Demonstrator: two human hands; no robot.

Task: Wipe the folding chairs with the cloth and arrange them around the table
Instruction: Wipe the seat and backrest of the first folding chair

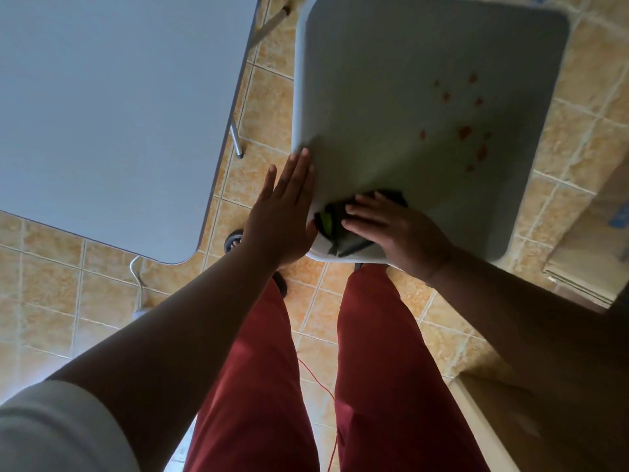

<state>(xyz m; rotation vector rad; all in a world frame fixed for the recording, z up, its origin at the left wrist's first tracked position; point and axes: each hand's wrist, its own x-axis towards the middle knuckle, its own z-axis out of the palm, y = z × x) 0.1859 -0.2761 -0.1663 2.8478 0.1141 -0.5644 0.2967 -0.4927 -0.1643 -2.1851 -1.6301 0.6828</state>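
Note:
A grey folding chair seat point(425, 107) fills the upper right, seen from above, with several red stains point(464, 132) on its right half. My right hand point(391, 229) presses flat on a dark cloth with a green patch point(328, 221) at the seat's near left corner. My left hand point(284, 206) lies open and flat against the seat's left edge, fingers stretched out, holding nothing. The grey table point(112, 114) stands to the left, its near corner rounded.
Metal table legs point(236, 137) show in the gap between table and chair. My red-trousered legs stand just below the seat on the tan tiled floor point(306, 321). A thin red cord point(320, 386) runs on the floor. Cardboard point(585, 253) lies at right.

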